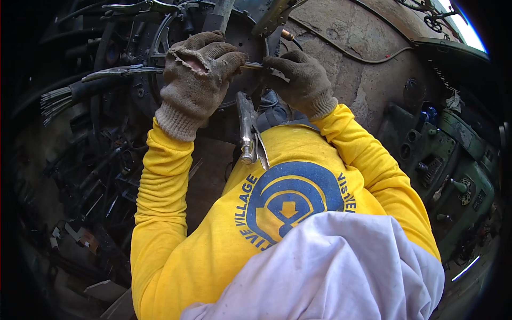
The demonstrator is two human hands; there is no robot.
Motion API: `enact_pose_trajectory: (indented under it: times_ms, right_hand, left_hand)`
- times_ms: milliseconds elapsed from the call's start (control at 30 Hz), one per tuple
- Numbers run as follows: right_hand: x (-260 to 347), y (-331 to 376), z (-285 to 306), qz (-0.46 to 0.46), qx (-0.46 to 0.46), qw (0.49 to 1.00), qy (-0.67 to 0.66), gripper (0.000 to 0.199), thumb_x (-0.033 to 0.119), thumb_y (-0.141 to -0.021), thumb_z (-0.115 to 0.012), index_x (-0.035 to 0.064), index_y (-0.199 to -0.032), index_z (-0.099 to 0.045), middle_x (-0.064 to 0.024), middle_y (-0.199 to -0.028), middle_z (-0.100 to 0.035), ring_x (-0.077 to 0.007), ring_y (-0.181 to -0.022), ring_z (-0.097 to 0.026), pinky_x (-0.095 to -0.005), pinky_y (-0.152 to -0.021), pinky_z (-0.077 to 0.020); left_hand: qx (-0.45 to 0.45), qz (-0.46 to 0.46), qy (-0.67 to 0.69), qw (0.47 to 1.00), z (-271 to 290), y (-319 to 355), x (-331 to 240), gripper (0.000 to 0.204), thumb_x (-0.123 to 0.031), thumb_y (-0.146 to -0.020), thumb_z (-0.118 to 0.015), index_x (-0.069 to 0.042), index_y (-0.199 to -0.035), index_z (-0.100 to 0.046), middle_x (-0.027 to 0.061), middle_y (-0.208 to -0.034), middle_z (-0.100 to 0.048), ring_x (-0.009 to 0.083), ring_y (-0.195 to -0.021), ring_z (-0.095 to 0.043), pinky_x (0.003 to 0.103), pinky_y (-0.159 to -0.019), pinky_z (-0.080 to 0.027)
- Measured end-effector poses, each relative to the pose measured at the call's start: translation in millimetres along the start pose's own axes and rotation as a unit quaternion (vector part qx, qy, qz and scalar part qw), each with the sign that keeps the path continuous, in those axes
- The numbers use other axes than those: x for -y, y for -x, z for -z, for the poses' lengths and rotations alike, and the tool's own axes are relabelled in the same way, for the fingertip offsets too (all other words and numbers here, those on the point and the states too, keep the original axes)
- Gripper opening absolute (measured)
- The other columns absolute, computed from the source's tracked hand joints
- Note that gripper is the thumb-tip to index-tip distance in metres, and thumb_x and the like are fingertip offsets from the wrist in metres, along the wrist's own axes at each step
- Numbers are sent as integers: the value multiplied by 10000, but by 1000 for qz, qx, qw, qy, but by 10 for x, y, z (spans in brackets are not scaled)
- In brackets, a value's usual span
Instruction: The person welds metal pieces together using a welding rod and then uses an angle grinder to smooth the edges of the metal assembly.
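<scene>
Left hand (198, 64): we close its grip around a thin metal rod (252, 66), steadying it.
Right hand (297, 74): pinches the rod's right end.
Locking pliers (247, 128): clamped just below, holding the dark round metal frame (160, 32).

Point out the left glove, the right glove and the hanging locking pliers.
left glove (197, 80), head view, on the back of the knit glove.
right glove (301, 80), head view, on the back of the hand.
locking pliers (248, 130), head view, on the shiny handle.

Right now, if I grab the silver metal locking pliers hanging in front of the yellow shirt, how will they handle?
The silver metal locking pliers look rigid and probably heavy for their size, being solid steel. The shiny handles may be slippery in the worn knit gloves on the left hand. Hanging handle-down, they would likely swing if nudged.
</scene>
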State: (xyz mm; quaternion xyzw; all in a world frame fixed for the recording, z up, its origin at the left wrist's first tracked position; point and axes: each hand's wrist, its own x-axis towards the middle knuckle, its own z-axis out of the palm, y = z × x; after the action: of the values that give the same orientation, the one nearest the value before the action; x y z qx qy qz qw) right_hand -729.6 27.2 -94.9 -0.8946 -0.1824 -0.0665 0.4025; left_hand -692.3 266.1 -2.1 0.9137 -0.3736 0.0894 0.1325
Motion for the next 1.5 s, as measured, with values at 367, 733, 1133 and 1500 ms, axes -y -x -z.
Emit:
enact_pose_trajectory:
  times_ms: [367,733,1133,1500]
  right_hand:
    - [84,-83,-57,18,26,998,61,220,266,-821,-771,162,-1014,-793,-85,-882,-712,-290,-808,-708,-402,-681,-577]
    - [179,-106,18,-14,-3,1000,3,208,247,-828,-791,155,-1015,-794,-83,-872,-705,-298,-780,-707,-399,-667,-571]
    - [158,-117,-9,34,8,998,48,144,191,-865,-741,145,-993,-788,-82,-849,-698,-309,-757,-701,-409,-657,-570]
    - [-139,100,174,-80,3,995,-66,399,217,-820,-848,80,-1180,-744,-136,-960,-732,-264,-841,-735,-362,-707,-593]
  left_hand:
    - [-11,3,3,1000,17,-7,-10,339,-99,-701,-834,-147,-1032,-782,29,-1087,-761,301,-1138,-681,433,-974,-556]
    - [-8,12,4,1000,47,-50,-37,274,-118,-713,-828,-149,-983,-791,21,-1056,-762,279,-1117,-687,424,-960,-558]
    - [-30,11,20,999,1,-2,-1,243,-141,-703,-830,-150,-942,-788,17,-1033,-763,277,-1098,-693,421,-959,-567]
    - [-21,-2,17,1000,14,-22,-2,280,-112,-705,-822,-133,-980,-777,36,-1039,-759,299,-1090,-690,426,-949,-563]
